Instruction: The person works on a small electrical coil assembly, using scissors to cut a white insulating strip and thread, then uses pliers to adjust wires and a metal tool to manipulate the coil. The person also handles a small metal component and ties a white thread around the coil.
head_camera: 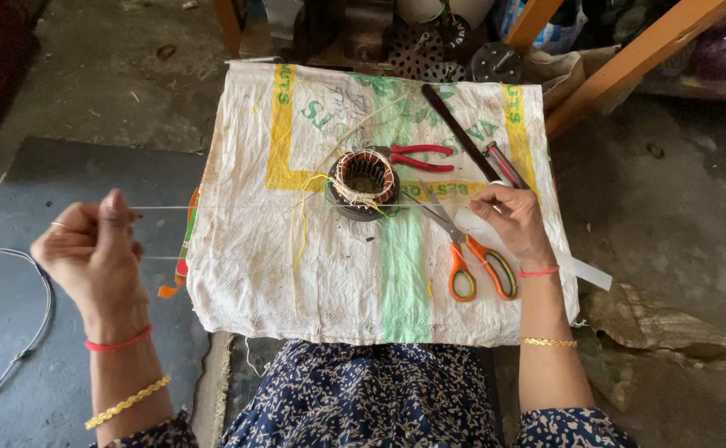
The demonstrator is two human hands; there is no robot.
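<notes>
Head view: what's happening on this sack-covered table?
A person sits at a table covered with a white woven sack. The left hand pulls a thin thread taut out to the side; the right hand rests by the orange-handled scissors. A copper-wound motor stator sits mid-sack, with red-handled pliers beside it.

left hand: was up at about 9 o'clock, well out to the side, fingers curled in with thumb and fingertips pinched tight together
left forearm: came up from 7 o'clock, wrist bent a bit
right hand: sat at roughly 3 o'clock, palm down, fingers bunched and pressing downward
right forearm: ran pretty much straight up from 5 o'clock
</notes>
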